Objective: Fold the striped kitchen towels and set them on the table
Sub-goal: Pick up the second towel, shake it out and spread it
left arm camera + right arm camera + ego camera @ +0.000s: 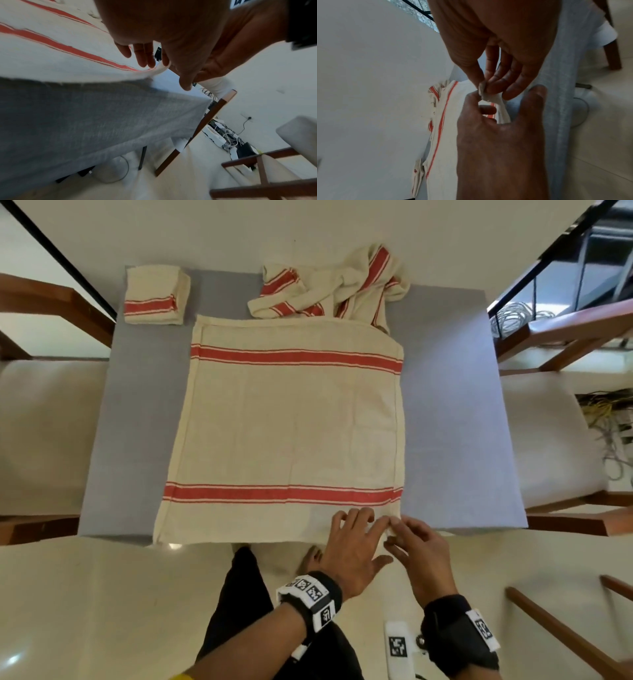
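Note:
A cream towel with red stripes (284,422) lies spread flat on the grey-covered table (452,405), its near edge hanging over the front. My right hand (397,530) pinches the towel's near right corner between thumb and fingers, which shows plainly in the right wrist view (486,86). My left hand (363,529) lies beside it with fingers spread on the cloth and the thumb held apart (154,58). A folded striped towel (156,294) sits at the far left. A crumpled striped towel (335,285) lies at the far middle, touching the flat one's far edge.
Wooden chairs with pale cushions stand to the left (44,422) and right (555,433) of the table. Tangled cables (609,422) lie on the floor at the right. A white marked block (399,648) lies on the floor by my legs.

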The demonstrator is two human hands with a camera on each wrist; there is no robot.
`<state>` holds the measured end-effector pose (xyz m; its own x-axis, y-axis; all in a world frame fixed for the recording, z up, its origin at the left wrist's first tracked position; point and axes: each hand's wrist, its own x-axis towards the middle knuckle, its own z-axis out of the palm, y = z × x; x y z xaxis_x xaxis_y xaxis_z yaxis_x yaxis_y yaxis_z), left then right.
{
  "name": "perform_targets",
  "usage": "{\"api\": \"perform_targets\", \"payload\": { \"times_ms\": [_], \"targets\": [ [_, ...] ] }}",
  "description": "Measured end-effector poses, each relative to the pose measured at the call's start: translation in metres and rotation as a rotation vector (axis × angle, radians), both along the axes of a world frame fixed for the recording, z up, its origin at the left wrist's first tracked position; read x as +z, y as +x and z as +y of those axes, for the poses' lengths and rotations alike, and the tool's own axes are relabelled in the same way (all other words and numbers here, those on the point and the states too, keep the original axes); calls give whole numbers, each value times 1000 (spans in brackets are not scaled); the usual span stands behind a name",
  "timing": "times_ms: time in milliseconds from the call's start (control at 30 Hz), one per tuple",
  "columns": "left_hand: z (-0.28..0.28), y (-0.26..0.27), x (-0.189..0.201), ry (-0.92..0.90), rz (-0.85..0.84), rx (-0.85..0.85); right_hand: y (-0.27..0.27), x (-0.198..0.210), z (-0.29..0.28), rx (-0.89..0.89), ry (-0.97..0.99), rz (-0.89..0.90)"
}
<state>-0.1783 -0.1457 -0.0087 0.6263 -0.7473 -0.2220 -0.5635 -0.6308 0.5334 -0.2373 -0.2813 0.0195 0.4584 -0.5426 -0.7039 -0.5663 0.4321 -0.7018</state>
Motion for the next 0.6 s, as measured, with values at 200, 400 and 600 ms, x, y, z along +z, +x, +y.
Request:
{"api": "perform_targets", "payload": {
  "times_ms": [200,400,600],
  "targets": [
    [-14,11,9,-194,5,203,15,28,-26,300,-2,-45],
    [0,32,32,-407,-47,267,88,28,-51,278,88,-44],
    [17,48,41,-458,-106,369,218,-7,-113,164,170,-3]
  ]
}}
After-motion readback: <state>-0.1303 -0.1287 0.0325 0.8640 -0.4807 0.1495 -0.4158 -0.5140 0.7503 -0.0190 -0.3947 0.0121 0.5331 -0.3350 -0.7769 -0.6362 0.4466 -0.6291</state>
